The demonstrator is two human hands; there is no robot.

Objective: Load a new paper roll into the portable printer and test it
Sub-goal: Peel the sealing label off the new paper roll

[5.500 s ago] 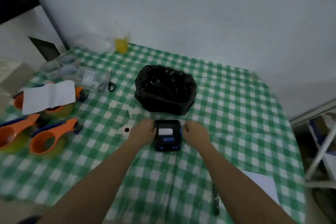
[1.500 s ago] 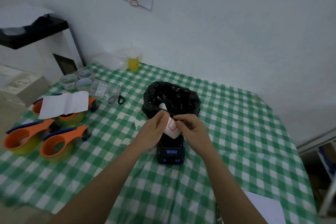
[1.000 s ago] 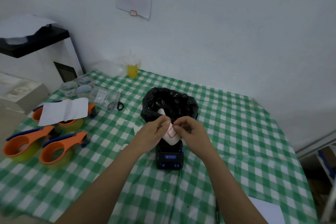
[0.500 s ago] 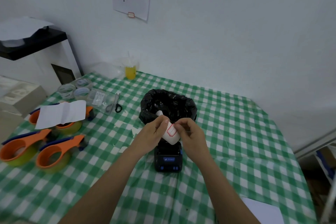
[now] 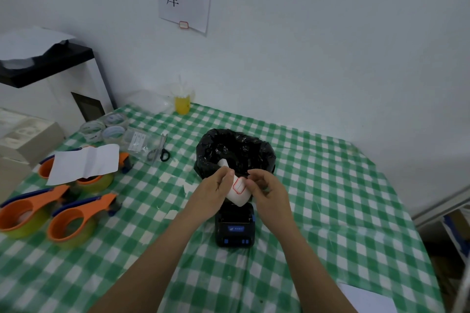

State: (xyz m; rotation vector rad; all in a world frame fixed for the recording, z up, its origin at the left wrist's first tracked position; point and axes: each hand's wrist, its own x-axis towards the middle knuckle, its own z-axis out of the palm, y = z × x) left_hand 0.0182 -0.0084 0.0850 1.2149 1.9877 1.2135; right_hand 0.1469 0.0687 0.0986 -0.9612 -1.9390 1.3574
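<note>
Tape dispensers [image 5: 71,221]: three, orange, being kept at the left.
Left hand [image 5: 216,189]: is being pinched onto the paper roll [image 5: 237,192].
Paper roll: one, being held above the printer [image 5: 235,226]; axis unclear.
Right hand [image 5: 267,193]: fingertips being closed on the roll's red-edged sticker [image 5: 239,185].

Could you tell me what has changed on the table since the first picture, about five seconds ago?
Both hands left the printer sides and rose above it. The left hand and right hand now hold a white paper roll with a red-edged sticker. The printer, black bin bag and orange tape dispensers stayed put.
</note>
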